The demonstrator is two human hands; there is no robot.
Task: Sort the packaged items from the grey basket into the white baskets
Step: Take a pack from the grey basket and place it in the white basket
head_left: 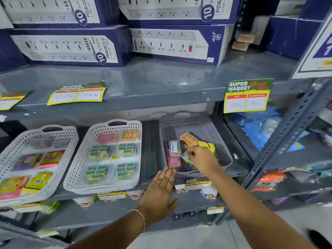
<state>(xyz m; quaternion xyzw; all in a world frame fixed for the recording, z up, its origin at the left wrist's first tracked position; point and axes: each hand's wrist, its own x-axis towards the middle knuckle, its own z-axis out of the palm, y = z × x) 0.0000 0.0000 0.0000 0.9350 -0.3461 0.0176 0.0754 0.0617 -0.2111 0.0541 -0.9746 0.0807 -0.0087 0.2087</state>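
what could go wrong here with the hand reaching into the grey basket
1. The grey basket sits near the shelf's front edge, and the left hand lies flat with only its fingertips at the rim, so a tug might shift the basket.
2. The right hand is pinching among loose packets; the clear pack leaning on the pink pack might topple.

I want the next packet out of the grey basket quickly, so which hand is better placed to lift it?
The right hand. It is already inside the grey basket, fingers on a clear packet among the remaining items. The left hand lies flat and open on the shelf, outside the basket's front rim.
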